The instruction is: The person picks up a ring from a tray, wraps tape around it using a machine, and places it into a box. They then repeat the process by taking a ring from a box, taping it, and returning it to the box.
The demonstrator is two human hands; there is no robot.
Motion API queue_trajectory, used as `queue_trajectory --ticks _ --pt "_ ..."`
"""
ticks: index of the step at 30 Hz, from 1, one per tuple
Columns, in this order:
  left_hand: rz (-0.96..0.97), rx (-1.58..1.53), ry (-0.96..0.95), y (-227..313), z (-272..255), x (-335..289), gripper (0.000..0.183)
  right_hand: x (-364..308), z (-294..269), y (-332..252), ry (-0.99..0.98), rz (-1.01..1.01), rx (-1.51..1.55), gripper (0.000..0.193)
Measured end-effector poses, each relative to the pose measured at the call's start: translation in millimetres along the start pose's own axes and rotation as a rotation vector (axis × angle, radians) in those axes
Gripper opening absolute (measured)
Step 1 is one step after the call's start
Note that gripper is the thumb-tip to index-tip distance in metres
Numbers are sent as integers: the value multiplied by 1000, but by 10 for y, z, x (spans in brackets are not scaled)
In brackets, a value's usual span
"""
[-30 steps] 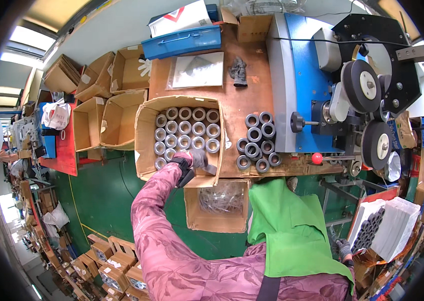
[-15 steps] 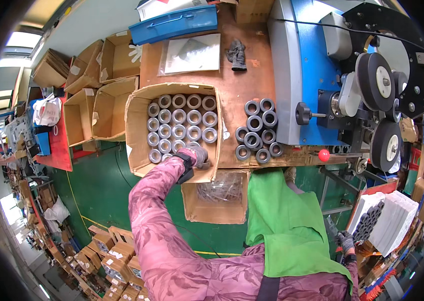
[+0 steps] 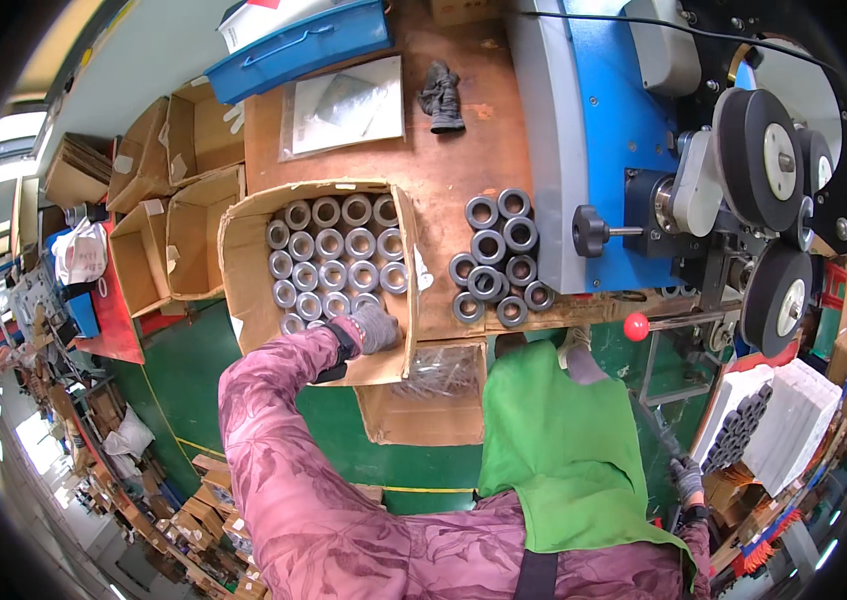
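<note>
My left hand [image 3: 375,328], in a grey glove, reaches into the near right part of an open cardboard box [image 3: 239,240]. Its fingers curl downward, and whatever lies under them is hidden. Rows of thick grey metal rings [image 3: 330,243] stand on end in that box, one ring [image 3: 367,302] right beside my fingers. On the bench to the right of the box is a loose group of similar rings [image 3: 488,246], one lying on top of others. My right hand [image 3: 686,478], gloved too, hangs low at the far right near a stack of dark rings [image 3: 738,428]; its fingers are too small to read.
A blue machine [image 3: 633,130] with black wheels [image 3: 758,160] stands at the right, its red-knobbed lever [image 3: 636,326] sticking out. Behind the box lie a plastic-covered sheet [image 3: 343,105], a dark glove [image 3: 441,97] and a blue toolbox [image 3: 298,45]. Below is a carton [image 3: 423,418] holding clear plastic.
The whole view has shifted and tilted slightly, with the bench sitting further left. My left hand stays in the box's near right part, and my right hand remains low at the right.
</note>
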State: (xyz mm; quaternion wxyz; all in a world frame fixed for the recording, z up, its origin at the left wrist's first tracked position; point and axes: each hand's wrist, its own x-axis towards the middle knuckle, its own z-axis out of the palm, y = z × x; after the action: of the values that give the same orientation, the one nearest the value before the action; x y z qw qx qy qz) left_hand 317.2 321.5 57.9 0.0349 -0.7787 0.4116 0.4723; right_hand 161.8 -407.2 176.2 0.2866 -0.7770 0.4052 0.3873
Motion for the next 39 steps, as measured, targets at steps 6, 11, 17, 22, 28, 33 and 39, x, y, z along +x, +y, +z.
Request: queue_trajectory --ticks 6,11,17,22,28,33,39 --pt "5 -85 214 -44 431 97 14 72 259 -164 -95 28 63 15" --pt "-60 -119 112 0 449 119 20 264 93 -302 -59 -168 -67 15" --pt "-67 -234 8 -19 -12 -334 20 148 52 -413 -69 -68 -64 13" --pt "-168 -304 200 -29 348 -481 16 240 240 -645 -124 -57 -98 13" --pt "-124 -569 452 1 413 -389 18 350 215 -639 -108 -101 -105 11" --pt "-147 -577 336 -2 405 -334 17 300 175 -581 -118 -111 -88 11" --pt "-158 -509 237 30 120 -394 15 326 261 -529 -128 -93 -74 9"
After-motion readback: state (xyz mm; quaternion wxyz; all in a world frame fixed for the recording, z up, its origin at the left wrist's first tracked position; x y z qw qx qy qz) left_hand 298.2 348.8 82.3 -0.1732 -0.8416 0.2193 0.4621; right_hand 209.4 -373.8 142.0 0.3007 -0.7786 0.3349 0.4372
